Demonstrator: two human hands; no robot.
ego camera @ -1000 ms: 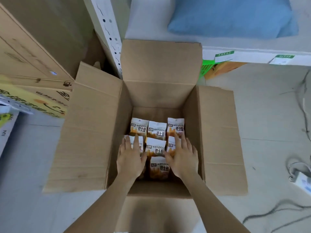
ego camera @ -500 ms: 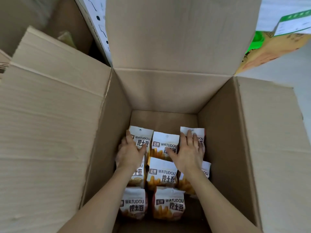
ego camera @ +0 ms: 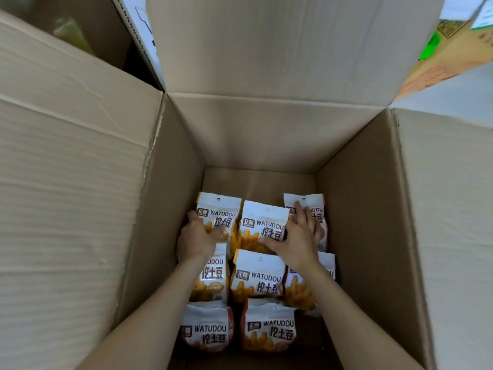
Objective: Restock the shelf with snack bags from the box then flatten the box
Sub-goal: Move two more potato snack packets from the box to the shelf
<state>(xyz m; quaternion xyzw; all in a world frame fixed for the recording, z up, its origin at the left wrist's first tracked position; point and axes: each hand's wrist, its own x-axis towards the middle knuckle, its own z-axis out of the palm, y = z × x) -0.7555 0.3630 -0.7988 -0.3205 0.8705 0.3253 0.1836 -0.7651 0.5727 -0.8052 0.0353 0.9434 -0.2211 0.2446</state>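
1. The step in hand is judged to be the lifting of bags out of the box [ego camera: 360, 209]. No shelved bag can be seen, so the task is taken to be near its start.
2. The left hand [ego camera: 196, 240] is set at the far-left bag [ego camera: 217, 209]. Its fingers [ego camera: 191, 217] are curled round the bag's left edge and the thumb is laid on the printed face, so that bag is gripped.
3. The right hand [ego camera: 296, 236] is spread flat, with its fingers straight over the far-right bag [ego camera: 318, 206] and its thumb reaching onto the far-middle bag [ego camera: 262, 222]; nothing is pinched by it.
4. A surer hold would be had if the right fingers were slid under an edge or closed on the flat sealed top strip. The puffed middle should not be squeezed, since the contents look brittle.
5. Bags should be raised straight up, clear of the tall walls.
6. Eight snack bags [ego camera: 257, 279] are counted on the box floor, face up — three in the far row, three in the middle and two in the near row, with bare cardboard to the right of those two. More beneath cannot be ruled out.
7. The left flap [ego camera: 66, 182], far flap [ego camera: 280, 49] and right flap [ego camera: 453, 209] are folded outward — flattening is best left until the box is emptied
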